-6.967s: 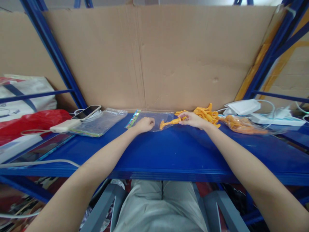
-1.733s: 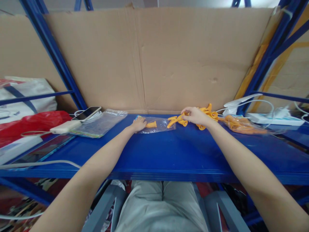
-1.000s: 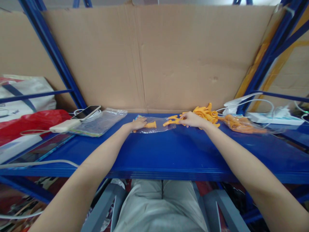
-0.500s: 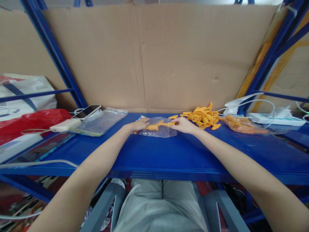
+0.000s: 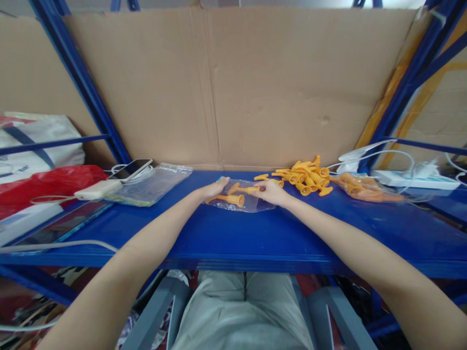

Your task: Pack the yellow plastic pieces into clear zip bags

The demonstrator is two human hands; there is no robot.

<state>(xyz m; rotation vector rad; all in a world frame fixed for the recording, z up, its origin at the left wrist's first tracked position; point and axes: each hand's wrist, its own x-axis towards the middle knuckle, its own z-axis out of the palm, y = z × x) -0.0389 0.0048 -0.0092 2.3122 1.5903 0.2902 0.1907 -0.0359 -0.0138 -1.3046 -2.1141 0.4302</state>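
A small clear plastic bag (image 5: 251,204) lies on the blue shelf (image 5: 255,233) with orange trumpet-shaped plastic pieces (image 5: 230,198) inside it. My left hand (image 5: 214,188) pinches the bag's left end, fingers closed on the plastic. My right hand (image 5: 270,191) is at the bag's right side, fingers closed on an orange piece (image 5: 251,189) that reaches into the bag. A loose pile of the same orange pieces (image 5: 305,174) lies just right of my right hand.
A stack of clear bags (image 5: 151,183), a phone (image 5: 133,168) and a white power bank (image 5: 98,190) sit to the left, beside a red bag (image 5: 44,184). A bag of orange pieces (image 5: 365,188) and white chargers with cables (image 5: 401,177) lie to the right. Cardboard (image 5: 233,87) backs the shelf.
My right hand has moved left from the orange pile to the bag, carrying an orange piece into it. The bag now holds more than one piece and has shifted slightly toward me.
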